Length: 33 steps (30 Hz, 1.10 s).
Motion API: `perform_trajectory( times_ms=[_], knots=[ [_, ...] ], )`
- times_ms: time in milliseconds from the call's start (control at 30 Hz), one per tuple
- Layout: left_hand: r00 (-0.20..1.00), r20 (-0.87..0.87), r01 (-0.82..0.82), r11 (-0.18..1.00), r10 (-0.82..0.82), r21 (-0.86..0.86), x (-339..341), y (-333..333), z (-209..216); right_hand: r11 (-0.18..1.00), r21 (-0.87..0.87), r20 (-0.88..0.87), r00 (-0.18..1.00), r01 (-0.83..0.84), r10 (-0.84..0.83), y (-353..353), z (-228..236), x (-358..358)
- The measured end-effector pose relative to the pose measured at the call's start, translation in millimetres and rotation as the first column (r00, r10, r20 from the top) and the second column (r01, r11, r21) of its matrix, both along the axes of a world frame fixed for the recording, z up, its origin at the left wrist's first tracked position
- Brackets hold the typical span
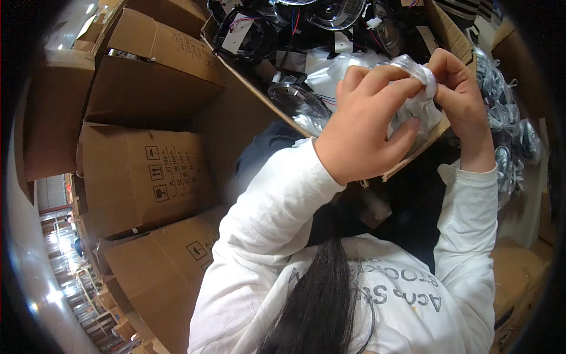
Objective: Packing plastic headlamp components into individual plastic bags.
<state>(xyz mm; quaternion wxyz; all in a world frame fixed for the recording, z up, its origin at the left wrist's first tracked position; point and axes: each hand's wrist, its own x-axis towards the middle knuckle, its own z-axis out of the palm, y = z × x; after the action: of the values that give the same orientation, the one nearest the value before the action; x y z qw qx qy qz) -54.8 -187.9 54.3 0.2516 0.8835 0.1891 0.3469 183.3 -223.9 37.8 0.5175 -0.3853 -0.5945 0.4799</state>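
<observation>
A clear plastic bag [420, 68] is gathered into a twisted, looped neck between my hands. My left hand [368, 121] is closed on one side of the twist, its fingers curled around the film. Against the other side, the thumb and forefinger of my right hand [463, 97] pinch the plastic. The body of the bag hangs below and behind the fingers; what is inside cannot be made out. Both hands are over the near part of an open cardboard box [250, 84]. Inside it lie black lamp units with round clear lenses, one lens [337, 13] at the far side.
Cardboard cartons [141, 177] are stacked along my left. On the right, several clear bags [502, 115] with shiny parts lie in a heap, with another carton [519, 271] below them. Thin coloured wires and white tags stick out among the lamps.
</observation>
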Motion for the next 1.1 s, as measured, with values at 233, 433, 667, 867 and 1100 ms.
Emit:
perform_trajectory(
  times_ms=[233, 433, 667, 867, 1100],
  knots=[
    [0.872, 0.448, 0.489, 0.329, -0.197, -0.807, -2.6, -3.5, 4.3, 0.892, 0.108, 0.312, 0.836, 0.44, -0.451, 27.6, -29.5, 9.5],
    [0.892, -0.018, 0.451, 0.891, -0.451, 0.04, 17.6, -32.9, -1.6, 0.878, 0.069, 0.574, 0.7, 0.475, -0.424, 66.6, -65.3, 1.1],
    [0.98, 0.036, 0.201, 0.952, -0.198, -0.231, 8.2, -20.7, 2.1, 0.855, -0.04, 0.276, 0.828, 0.517, -0.488, 60.7, -56.5, 9.0],
    [0.94, 0.047, 0.338, 0.911, -0.337, -0.238, 8.7, -35.5, 4.8, 0.855, -0.097, 0.158, 0.856, 0.51, -0.493, 39.7, -46.1, 17.9],
    [0.962, 0.121, 0.249, 0.968, -0.244, -0.034, 10.9, -26.4, 4.1, 0.849, -0.002, -0.12, 0.843, 0.528, -0.524, 43.6, -5.0, 50.5]
  ],
)
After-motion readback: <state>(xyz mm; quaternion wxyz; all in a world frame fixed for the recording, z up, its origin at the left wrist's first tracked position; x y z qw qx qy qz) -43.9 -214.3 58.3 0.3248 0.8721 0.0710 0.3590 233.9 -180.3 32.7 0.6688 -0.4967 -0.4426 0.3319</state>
